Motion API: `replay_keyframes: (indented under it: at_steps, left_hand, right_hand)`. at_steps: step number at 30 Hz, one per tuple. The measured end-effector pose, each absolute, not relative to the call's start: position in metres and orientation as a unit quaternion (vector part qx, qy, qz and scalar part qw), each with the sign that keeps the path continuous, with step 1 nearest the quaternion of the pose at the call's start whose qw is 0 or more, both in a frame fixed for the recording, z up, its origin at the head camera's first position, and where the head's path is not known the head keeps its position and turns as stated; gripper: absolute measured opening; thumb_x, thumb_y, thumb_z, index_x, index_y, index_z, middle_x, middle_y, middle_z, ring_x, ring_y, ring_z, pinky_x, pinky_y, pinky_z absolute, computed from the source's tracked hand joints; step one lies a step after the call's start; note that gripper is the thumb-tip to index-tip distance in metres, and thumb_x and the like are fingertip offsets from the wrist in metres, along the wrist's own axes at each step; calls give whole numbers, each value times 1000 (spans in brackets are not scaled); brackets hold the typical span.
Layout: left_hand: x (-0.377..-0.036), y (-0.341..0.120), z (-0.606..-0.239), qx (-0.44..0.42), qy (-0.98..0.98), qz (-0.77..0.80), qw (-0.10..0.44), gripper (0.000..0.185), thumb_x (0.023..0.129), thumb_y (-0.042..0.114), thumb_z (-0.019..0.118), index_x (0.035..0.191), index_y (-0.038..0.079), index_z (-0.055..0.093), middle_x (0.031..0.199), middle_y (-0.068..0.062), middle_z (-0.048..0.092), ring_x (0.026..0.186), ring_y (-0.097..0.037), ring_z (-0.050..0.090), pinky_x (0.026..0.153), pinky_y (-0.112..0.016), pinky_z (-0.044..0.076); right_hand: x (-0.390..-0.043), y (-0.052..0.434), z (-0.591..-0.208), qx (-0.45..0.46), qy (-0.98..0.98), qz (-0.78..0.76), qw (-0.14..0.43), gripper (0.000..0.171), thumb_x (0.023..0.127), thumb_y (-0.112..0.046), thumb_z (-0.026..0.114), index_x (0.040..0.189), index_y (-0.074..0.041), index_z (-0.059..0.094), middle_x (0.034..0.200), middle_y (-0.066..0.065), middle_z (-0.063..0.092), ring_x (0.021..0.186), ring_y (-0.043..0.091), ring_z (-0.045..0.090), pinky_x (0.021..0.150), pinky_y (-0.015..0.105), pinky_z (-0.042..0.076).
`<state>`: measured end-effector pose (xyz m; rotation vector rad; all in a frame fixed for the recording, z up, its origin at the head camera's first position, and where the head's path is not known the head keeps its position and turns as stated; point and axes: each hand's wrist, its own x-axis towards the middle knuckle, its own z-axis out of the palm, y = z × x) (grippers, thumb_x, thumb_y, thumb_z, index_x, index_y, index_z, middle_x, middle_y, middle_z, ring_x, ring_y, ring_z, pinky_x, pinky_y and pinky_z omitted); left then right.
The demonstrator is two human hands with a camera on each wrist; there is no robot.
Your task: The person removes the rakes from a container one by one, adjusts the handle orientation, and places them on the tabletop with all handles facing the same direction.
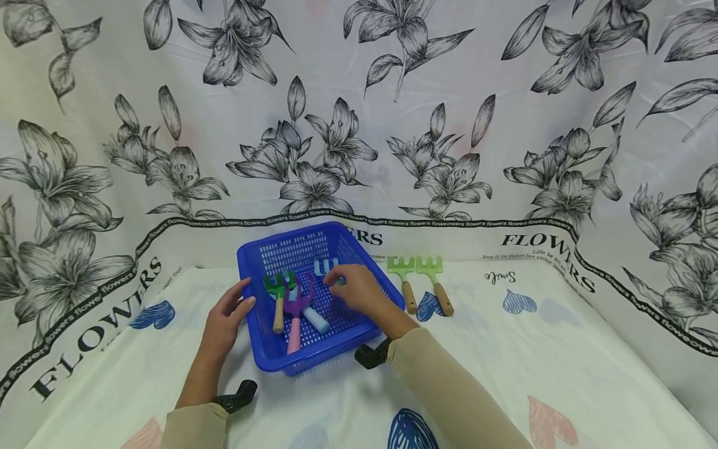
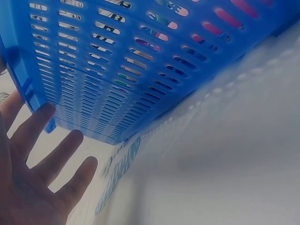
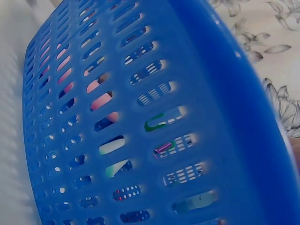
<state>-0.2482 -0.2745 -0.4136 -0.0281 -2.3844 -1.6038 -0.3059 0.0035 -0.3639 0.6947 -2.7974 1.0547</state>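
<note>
A blue plastic basket [image 1: 336, 349] with slotted walls stands on the cloth. My left hand [image 1: 223, 318] is at its left rim, fingers spread and fairly straight, fingertips right at the edge in the left wrist view. Reaching over the right side, my right hand [image 1: 356, 288] has thumb and fingers curled at the neck of a light blue hand rake [image 1: 325, 267], whose handle is hidden. Lying in the basket are a green hand rake [image 1: 278, 315] with a wooden handle, a purple one [image 1: 294, 333] with a pink handle, and another light blue one [image 1: 316, 319].
Right of the basket, two light green hand rakes [image 1: 401, 268] with wooden handles lie side by side on the white cloth [image 1: 482, 374], tines pointing away. A floral curtain [image 1: 426, 181] rises behind. The basket wall [image 3: 112, 112] fills most of the right wrist view.
</note>
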Motion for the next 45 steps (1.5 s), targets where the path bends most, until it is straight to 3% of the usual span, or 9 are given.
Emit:
replay_keyframes:
  at_steps: [9,18,29,45]
  left_hand:
    - [-257,-282,-428,-22,-820,-553,148,60,99,39,54,152,16,35,154,-19,31,138,-45,29,103,-66,28]
    - [-257,-279,-425,-20,-820,-555,139,60,100,36,53,152,15,34,154,-20,30,138,-45,30,104,-65,28]
    - [-235,-265,-398,-17,-819,-558,132,58,100,31,53,151,9,35,153,-24,30,138,-48,28,104,-67,27]
    - [-239,-270,-404,-19,-820,-555,137,57,100,29,54,151,10,36,154,-23,30,138,-47,28,103,-67,27]
  right_hand:
    - [-303,4,-362,195,-922,317,110,23,89,-17,69,111,-19,71,115,-2,67,94,15,58,80,34,48]
    - [-302,9,-363,171,-893,380,170,12,88,-17,71,98,-12,73,104,2,67,88,16,58,68,29,50]
    - [-294,12,-365,213,-828,436,281,15,87,-11,71,101,-6,73,95,5,65,72,12,59,59,22,51]
    - [-283,30,-366,242,-806,449,300,15,88,-12,73,103,-6,73,99,5,63,76,12,62,65,20,54]
